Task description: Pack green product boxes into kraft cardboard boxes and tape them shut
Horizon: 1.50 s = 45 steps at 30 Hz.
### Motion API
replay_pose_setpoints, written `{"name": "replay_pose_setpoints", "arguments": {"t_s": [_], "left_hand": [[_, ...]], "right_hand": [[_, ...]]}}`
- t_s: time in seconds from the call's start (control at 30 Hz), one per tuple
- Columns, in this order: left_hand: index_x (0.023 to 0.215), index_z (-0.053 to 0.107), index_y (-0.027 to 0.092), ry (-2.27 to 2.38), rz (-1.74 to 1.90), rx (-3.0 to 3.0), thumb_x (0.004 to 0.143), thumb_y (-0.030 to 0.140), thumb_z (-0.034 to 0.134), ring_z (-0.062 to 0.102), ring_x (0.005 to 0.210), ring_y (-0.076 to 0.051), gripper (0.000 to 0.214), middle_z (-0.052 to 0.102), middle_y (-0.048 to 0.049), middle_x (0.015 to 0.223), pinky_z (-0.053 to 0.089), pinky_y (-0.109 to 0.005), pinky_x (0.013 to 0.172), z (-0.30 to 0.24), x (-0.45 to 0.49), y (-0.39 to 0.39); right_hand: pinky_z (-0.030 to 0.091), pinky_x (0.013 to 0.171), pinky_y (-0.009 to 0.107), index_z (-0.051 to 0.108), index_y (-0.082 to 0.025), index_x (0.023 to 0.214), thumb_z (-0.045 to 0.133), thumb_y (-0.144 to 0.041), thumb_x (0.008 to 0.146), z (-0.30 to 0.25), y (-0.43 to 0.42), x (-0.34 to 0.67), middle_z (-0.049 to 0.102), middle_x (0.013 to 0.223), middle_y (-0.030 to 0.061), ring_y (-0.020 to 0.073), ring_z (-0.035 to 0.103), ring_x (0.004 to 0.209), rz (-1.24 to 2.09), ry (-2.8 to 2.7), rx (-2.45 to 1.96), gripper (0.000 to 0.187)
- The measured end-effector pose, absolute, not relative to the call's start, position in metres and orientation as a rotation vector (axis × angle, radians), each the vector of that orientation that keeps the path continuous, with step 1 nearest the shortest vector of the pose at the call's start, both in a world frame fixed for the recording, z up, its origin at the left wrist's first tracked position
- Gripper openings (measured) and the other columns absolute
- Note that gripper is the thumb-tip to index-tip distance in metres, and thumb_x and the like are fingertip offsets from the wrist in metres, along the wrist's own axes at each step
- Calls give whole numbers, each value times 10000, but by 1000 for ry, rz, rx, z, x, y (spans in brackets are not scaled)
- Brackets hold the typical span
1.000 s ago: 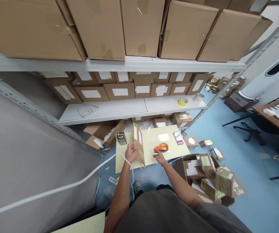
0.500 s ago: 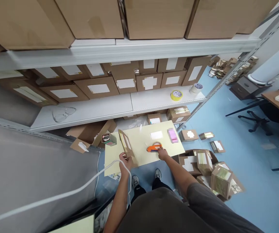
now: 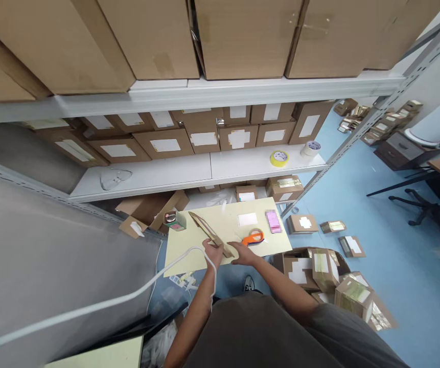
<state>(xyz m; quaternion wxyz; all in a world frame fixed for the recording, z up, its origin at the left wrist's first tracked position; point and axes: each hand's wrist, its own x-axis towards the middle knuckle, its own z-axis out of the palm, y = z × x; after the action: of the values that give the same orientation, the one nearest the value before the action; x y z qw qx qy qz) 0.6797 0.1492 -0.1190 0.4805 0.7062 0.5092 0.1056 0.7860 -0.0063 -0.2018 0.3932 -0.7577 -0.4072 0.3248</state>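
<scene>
My left hand (image 3: 213, 252) is closed on the near end of a flat brown cardboard box (image 3: 208, 228), which stands tilted on its narrow side on the pale yellow table (image 3: 181, 250). Beside it, my right hand (image 3: 243, 254) is open, fingers stretched toward the box's near end; whether they touch it I cannot tell. Just beyond the right hand lies an orange tape dispenser (image 3: 251, 238) with a roll in it. A white label sheet (image 3: 247, 219) and a pink pack (image 3: 273, 221) lie farther back. At the table's left edge stands a small green container (image 3: 175, 220).
A white cable (image 3: 128, 290) arcs over my left forearm. Behind the table, a metal shelf (image 3: 174, 171) carries cartons, yellow tape (image 3: 279, 158) and white tape rolls (image 3: 310, 148). To the right, a large open carton (image 3: 277, 261) overflows with boxes. An open carton (image 3: 154, 209) sits at left.
My right hand has left the tape dispenser and moved left to the box. The dispenser has shifted slightly right. My left hand and the box have moved a little right, with the box leaning more.
</scene>
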Motion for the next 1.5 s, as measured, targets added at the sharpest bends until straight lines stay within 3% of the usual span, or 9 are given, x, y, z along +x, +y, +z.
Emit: {"name": "replay_pose_setpoints", "arguments": {"t_s": [0.2, 0.33, 0.4, 0.6, 0.77, 1.03, 1.17, 1.3, 1.5], "left_hand": [[1244, 615, 189, 1106, 231, 1701, 932, 500, 712, 768, 878, -252, 451, 759, -82, 976, 583, -393, 899, -124, 681, 208], [1469, 566, 215, 1017, 354, 1726, 783, 211, 791, 699, 1220, -274, 722, 688, -151, 1405, 519, -415, 1124, -116, 687, 292], [1526, 542, 239, 887, 312, 1704, 683, 104, 802, 632, 1361, -302, 892, 650, -150, 1489, 452, -434, 1220, -115, 692, 322], [1525, 550, 245, 805, 214, 1613, 667, 66, 750, 535, 1497, -348, 899, 595, -171, 1566, 509, -471, 1166, -133, 676, 355], [1479, 623, 253, 725, 225, 1548, 716, 126, 749, 544, 1503, -349, 783, 638, -160, 1531, 516, -462, 1168, -161, 630, 355], [1628, 502, 301, 744, 180, 1371, 937, 507, 721, 401, 1635, -353, 753, 418, -120, 1775, 343, -508, 1323, -195, 608, 358], [1611, 504, 282, 697, 193, 1364, 924, 587, 761, 366, 1655, -348, 795, 411, -163, 1768, 338, -493, 1328, -197, 623, 359], [1650, 455, 264, 654, 149, 1359, 868, 621, 814, 482, 1571, -373, 931, 494, -202, 1674, 398, -520, 1289, -200, 634, 356], [1606, 488, 285, 707, 198, 1416, 623, 421, 998, 488, 1533, -419, 1116, 420, -192, 1704, 454, -527, 1236, -205, 638, 355]], "right_hand": [[519, 1158, 577, 784, -247, 1281, 696, -341, 831, -188, 37, 749, 814, 1234, 113, 361, 719, 1246, 604, -569, -1736, 468], [596, 1010, 587, 834, -250, 1066, 788, -413, 748, -177, 26, 761, 795, 870, 40, 353, 746, 977, 702, -495, -1683, 361], [608, 953, 564, 832, -255, 1015, 815, -420, 710, -174, 23, 764, 775, 836, 27, 338, 732, 926, 746, -455, -1661, 347], [561, 1037, 527, 775, -256, 1184, 814, -357, 577, -183, 40, 755, 791, 1175, 92, 349, 711, 1126, 577, -179, -1687, 617], [574, 933, 489, 709, -217, 1202, 748, -339, 534, -194, 73, 746, 762, 1000, 51, 317, 684, 977, 545, -7, -1623, 680], [505, 1159, 492, 580, -274, 1510, 839, -324, 597, -188, 90, 735, 687, 1436, 106, 332, 623, 1327, 403, -61, -1549, 950], [501, 1190, 515, 539, -286, 1583, 921, -374, 614, -181, 82, 735, 680, 1492, 118, 342, 636, 1360, 482, -38, -1509, 1046], [508, 1195, 524, 573, -310, 1591, 935, -455, 679, -176, 72, 742, 698, 1506, 110, 348, 632, 1396, 558, -82, -1516, 991], [306, 1347, 556, 645, -382, 1552, 888, -606, 792, -182, 63, 751, 504, 1728, 52, 337, 379, 1646, 683, -243, -1687, 829]]}}
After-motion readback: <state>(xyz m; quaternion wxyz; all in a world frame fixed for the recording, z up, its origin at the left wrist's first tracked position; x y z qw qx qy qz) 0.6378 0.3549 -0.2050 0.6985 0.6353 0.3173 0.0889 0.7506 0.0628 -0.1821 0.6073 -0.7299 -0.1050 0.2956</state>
